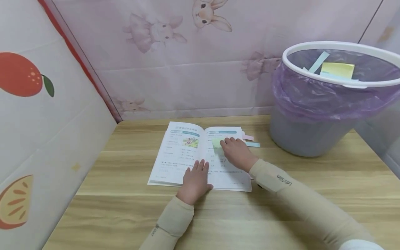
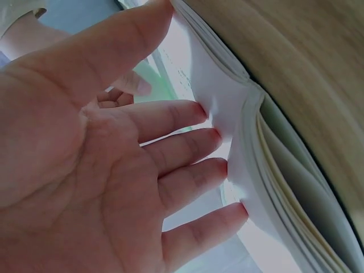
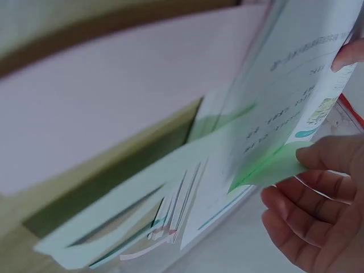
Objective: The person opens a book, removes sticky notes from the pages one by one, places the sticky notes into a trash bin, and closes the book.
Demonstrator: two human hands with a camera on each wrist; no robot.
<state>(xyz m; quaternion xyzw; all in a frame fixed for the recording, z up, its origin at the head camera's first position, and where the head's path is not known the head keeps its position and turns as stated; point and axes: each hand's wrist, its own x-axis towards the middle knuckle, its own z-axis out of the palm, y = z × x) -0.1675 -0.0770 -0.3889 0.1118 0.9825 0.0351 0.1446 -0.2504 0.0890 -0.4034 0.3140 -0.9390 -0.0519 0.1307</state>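
Observation:
An open book (image 1: 175, 166) with printed pages lies on the wooden table. My left hand (image 1: 195, 182) rests on its lower middle near the fold, fingers straight; the left wrist view shows the fingertips (image 2: 219, 165) touching the pages. On the right page is a light green sticky note (image 1: 217, 146). My right hand (image 1: 238, 152) pinches the note's edge between thumb and fingers. In the right wrist view the green sticky note (image 3: 273, 168) bends up from the page at the held side, while its far edge lies along the paper.
A pink tab (image 1: 248, 138) and a blue tab (image 1: 253, 144) stick out from the book's right edge. To the right stands a grey bin (image 1: 300, 132) lined with a purple bag, with a yellow note (image 1: 339, 70) and blue strips inside. A rabbit-print wall covering (image 1: 187, 90) rises behind the table.

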